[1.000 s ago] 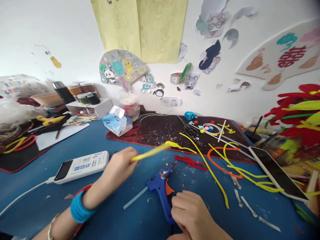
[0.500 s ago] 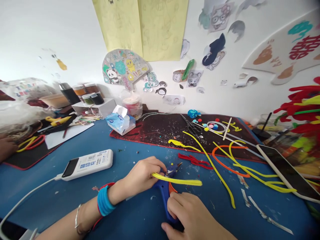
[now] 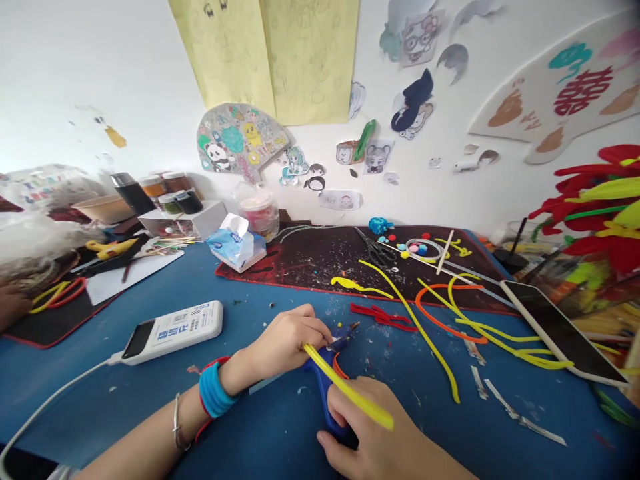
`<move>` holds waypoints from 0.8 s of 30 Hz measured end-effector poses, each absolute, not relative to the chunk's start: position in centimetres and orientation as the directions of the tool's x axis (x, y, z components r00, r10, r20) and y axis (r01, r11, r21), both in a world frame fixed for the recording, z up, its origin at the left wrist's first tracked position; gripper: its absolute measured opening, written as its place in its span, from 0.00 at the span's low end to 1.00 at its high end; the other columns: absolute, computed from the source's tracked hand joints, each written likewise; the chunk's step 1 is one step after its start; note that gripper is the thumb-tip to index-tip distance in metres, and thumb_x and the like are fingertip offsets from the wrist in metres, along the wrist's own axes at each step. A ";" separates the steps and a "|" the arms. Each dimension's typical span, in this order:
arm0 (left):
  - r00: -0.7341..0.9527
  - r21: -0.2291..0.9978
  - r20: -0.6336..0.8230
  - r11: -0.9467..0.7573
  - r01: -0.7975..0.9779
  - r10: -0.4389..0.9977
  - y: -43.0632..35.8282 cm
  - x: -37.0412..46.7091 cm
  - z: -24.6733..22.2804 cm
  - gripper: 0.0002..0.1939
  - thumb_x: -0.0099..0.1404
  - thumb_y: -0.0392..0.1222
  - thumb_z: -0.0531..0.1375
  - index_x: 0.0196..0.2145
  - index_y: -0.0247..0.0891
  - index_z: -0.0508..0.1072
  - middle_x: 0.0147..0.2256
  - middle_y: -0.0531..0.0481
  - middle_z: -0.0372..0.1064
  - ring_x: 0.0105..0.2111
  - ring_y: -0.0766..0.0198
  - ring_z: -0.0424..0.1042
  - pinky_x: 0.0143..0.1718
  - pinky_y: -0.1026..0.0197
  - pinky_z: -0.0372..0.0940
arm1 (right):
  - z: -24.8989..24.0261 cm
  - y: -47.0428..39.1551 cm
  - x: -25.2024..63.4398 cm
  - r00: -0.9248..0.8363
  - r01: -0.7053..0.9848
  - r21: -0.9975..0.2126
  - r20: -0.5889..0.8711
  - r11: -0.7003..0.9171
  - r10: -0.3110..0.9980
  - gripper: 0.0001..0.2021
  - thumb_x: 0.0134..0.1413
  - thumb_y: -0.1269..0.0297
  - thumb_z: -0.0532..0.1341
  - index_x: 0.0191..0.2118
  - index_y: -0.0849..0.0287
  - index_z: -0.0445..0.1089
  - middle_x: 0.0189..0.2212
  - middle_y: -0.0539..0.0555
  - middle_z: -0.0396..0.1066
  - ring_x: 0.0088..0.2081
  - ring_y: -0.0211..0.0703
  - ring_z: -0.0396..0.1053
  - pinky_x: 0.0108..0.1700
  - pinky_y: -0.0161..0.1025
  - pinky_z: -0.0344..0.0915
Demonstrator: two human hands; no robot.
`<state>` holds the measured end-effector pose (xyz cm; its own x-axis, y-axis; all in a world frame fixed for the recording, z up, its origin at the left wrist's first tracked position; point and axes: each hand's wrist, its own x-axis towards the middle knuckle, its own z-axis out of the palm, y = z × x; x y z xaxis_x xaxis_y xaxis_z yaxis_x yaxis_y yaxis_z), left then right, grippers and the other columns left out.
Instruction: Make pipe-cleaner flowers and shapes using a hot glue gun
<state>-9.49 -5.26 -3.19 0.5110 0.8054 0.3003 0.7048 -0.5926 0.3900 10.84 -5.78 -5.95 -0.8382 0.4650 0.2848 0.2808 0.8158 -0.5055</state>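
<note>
Toward the near edge of the blue tabletop point(image 3: 265, 440), the person's left hand point(image 3: 293, 343) has its fingers clamped on a yellow fuzzy stem point(image 3: 350, 390), whose free end slants down in front of the right hand point(image 3: 370, 417). Those right fingers curl around the handle of a blue glue gun point(image 3: 323, 392); I can't tell whether the left ones touch it. Just beside its nozzle lie red stems point(image 3: 383, 316), near the dark mat point(image 3: 300, 267) along the far edge.
</note>
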 end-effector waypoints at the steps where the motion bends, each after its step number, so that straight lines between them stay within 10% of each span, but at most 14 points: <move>1: 0.538 0.333 0.308 -0.618 0.712 0.785 -5.3 -9.5 -3.2 0.11 0.57 0.26 0.54 0.22 0.37 0.67 0.36 0.54 0.74 0.30 0.65 0.60 0.34 0.62 0.58 | -5.9 -5.8 10.8 -0.835 0.279 -0.517 0.286 0.809 0.471 0.09 0.43 0.65 0.58 0.24 0.58 0.55 0.22 0.46 0.63 0.23 0.35 0.58 0.28 0.34 0.48; 6: 0.502 0.154 0.455 -0.620 0.769 0.736 -5.6 -9.9 -2.6 0.11 0.60 0.29 0.53 0.22 0.36 0.66 0.38 0.49 0.71 0.31 0.64 0.59 0.33 0.60 0.57 | -5.8 -5.9 10.7 -0.836 0.288 -0.537 0.263 0.793 0.481 0.09 0.41 0.66 0.57 0.24 0.57 0.53 0.22 0.47 0.62 0.24 0.36 0.58 0.28 0.34 0.48; 10: 0.138 0.320 0.624 -0.412 0.853 0.769 -5.4 -11.6 -1.9 0.13 0.62 0.32 0.53 0.20 0.36 0.66 0.37 0.47 0.71 0.32 0.64 0.63 0.35 0.60 0.58 | -5.4 -5.8 10.8 -0.855 0.307 -0.518 0.217 0.798 0.470 0.09 0.43 0.67 0.57 0.25 0.57 0.51 0.22 0.45 0.61 0.24 0.35 0.56 0.28 0.34 0.46; 17: -0.157 0.775 0.121 0.006 0.632 0.980 -4.1 -15.2 -3.4 0.21 0.55 0.39 0.55 0.14 0.38 0.45 0.33 0.48 0.74 0.27 0.67 0.67 0.29 0.63 0.59 | -5.5 -5.9 11.0 -0.866 0.328 -0.509 0.175 0.796 0.469 0.10 0.44 0.68 0.57 0.25 0.57 0.50 0.23 0.46 0.61 0.25 0.35 0.54 0.29 0.34 0.46; 24: -0.167 0.845 0.061 0.038 0.534 0.984 -4.5 -15.5 -2.8 0.22 0.50 0.39 0.59 0.15 0.38 0.45 0.37 0.46 0.73 0.21 0.73 0.57 0.25 0.64 0.57 | -5.4 -5.9 11.1 -0.865 0.328 -0.530 0.164 0.782 0.474 0.11 0.43 0.68 0.58 0.25 0.57 0.50 0.23 0.45 0.61 0.25 0.35 0.54 0.29 0.34 0.46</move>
